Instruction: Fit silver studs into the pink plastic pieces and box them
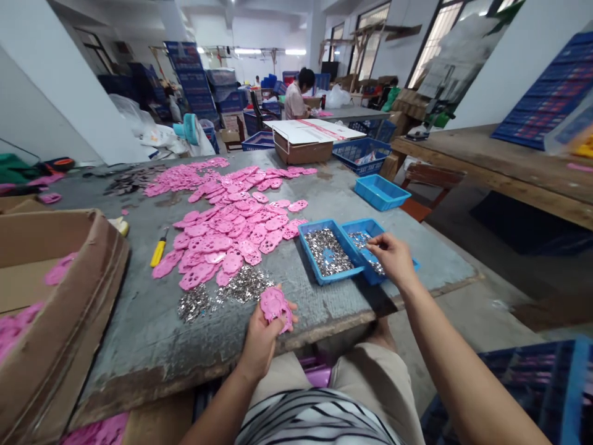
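Observation:
A pink plastic piece with holes in it is gripped by my left hand, just above the table's front edge. My right hand is over the right-hand blue tray, its thumb and finger pinched together; whatever is between them is too small to make out. Small silvery metal parts lie in that tray, and more fill the blue tray beside it. Loose metal parts are heaped on the tabletop left of my left hand. Behind them spreads a large pile of pink plastic pieces.
A yellow-handled screwdriver lies left of the pile. At the left stands a cardboard box with pink pieces inside. Another blue tray sits at the table's right edge. Beyond the carton, a person works at another table.

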